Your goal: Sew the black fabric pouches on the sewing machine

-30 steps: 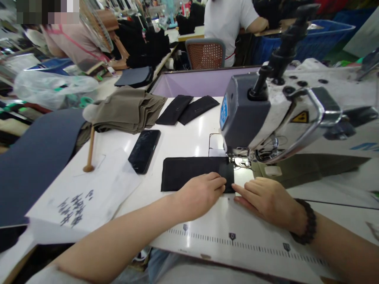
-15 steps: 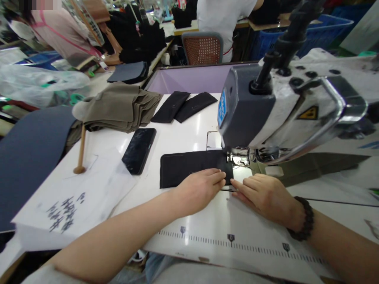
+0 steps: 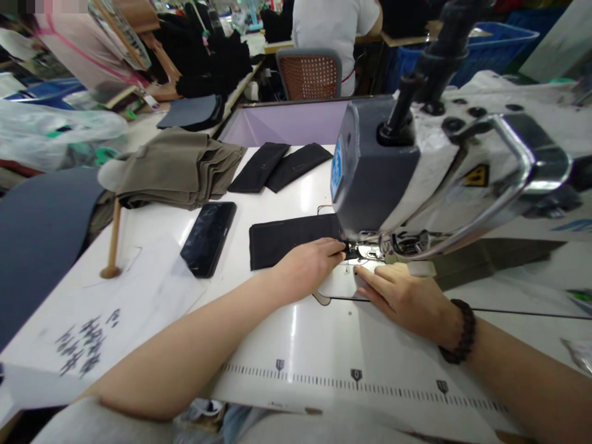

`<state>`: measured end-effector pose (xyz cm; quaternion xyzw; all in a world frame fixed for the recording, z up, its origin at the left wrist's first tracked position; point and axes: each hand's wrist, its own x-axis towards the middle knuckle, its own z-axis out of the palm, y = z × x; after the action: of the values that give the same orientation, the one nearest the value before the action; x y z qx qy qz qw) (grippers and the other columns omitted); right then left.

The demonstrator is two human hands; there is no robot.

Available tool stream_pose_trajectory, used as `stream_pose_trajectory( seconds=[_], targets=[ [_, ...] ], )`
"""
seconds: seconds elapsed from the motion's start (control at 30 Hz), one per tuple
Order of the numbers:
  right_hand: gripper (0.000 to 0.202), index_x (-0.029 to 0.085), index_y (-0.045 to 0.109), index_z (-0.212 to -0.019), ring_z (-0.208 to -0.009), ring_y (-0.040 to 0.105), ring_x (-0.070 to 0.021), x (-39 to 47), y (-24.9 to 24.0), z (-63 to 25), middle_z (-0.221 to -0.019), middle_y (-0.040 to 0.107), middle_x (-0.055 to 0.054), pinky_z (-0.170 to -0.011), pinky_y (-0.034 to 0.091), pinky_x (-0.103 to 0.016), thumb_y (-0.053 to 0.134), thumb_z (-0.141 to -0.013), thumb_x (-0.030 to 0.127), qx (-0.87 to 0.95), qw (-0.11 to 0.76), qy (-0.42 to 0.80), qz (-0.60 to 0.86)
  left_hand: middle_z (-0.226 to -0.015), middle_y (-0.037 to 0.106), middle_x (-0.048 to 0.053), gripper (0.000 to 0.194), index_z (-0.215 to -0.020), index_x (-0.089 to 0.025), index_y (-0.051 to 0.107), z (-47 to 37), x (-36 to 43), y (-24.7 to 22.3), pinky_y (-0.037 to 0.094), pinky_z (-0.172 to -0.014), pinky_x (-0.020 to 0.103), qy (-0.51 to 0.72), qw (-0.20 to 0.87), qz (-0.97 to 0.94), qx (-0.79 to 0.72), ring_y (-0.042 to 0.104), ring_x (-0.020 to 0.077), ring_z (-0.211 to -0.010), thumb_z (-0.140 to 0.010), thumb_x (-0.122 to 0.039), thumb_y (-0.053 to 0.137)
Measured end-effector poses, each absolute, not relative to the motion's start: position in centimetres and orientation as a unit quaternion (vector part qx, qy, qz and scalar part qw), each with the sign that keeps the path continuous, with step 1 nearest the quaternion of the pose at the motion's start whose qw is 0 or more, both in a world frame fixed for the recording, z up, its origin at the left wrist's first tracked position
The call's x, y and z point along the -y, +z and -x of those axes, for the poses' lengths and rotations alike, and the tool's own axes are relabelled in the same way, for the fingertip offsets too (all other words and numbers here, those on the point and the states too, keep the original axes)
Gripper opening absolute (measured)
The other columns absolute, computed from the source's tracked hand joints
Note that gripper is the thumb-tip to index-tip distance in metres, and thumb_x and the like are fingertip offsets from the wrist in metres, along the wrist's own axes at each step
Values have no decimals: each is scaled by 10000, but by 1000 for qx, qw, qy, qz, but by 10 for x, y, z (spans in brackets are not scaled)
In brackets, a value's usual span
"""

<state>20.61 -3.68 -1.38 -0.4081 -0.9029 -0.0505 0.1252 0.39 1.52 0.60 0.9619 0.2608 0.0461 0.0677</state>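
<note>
A flat black fabric piece (image 3: 287,239) with stitched edges lies on the white sewing table, its right end at the presser foot (image 3: 367,250) of the sewing machine (image 3: 374,172). My left hand (image 3: 305,268) presses on the near right corner of this fabric, fingers close together and tips beside the foot. Just in front of the foot, my right hand (image 3: 407,302) rests with index finger stretched out on the metal plate (image 3: 335,283). Its other fingers are partly bent, and I see no fabric under it. The needle is hard to make out.
Two black fabric pieces (image 3: 259,169) lie behind, beside a stack of olive fabric (image 3: 166,169). On the left are a phone (image 3: 209,239), a wooden stick (image 3: 113,237) and paper with writing (image 3: 83,345). Olive fabric (image 3: 494,262) lies right of the foot. A person (image 3: 324,24) sits beyond.
The black fabric has moved away from me and turned slightly, its near edge leaving the metal plate. My left hand went with it; my right hand shifted slightly left. The camera view has shifted a little.
</note>
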Motion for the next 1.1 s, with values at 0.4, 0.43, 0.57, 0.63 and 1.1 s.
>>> stream_pose_trajectory(
  seconds=[0.4, 0.43, 0.57, 0.63, 1.1],
  targets=[
    [318, 133, 584, -1034, -657, 560, -146, 38, -15, -207, -750, 628, -62, -619, 410, -263, 419, -858, 341, 904, 119, -10, 411, -1040, 572, 79, 191, -986, -96, 568, -6, -25, 3, 452, -836, 265, 85, 65, -954, -280, 522, 175, -983, -854, -125, 433],
    [315, 134, 588, -1026, -652, 564, -148, 38, -16, -208, -749, 631, -62, -614, 416, -266, 418, -857, 338, 904, 125, -14, 408, -1045, 567, 81, 194, -990, -91, 566, -6, -24, 4, 448, -839, 261, 82, 64, -954, -280, 519, 174, -984, -857, -130, 430],
    [330, 131, 597, -1009, -607, 571, -148, 38, -22, -209, -696, 635, -51, -576, 436, -269, 373, -874, 331, 904, 154, -39, 397, -995, 560, 99, 186, -960, -84, 562, -4, -14, 17, 459, -810, 291, 33, 35, -948, -314, 524, 192, -937, -851, -127, 418],
    [340, 134, 591, -1019, -601, 578, -146, 38, -27, -210, -702, 643, -53, -540, 438, -257, 345, -883, 326, 903, 170, -61, 390, -953, 552, 106, 167, -933, -93, 563, -3, -8, 24, 482, -734, 316, -14, 14, -933, -358, 535, 207, -876, -831, -119, 433],
    [309, 182, 599, -906, -518, 535, -114, 37, -10, -207, -629, 589, -20, -496, 394, -229, 301, -892, 262, 918, 181, -56, 348, -1034, 589, 45, 324, -1012, -174, 583, 36, 1, 103, 484, -798, 239, 117, 61, -913, -385, 567, 126, -919, -923, -251, 281]
  ],
)
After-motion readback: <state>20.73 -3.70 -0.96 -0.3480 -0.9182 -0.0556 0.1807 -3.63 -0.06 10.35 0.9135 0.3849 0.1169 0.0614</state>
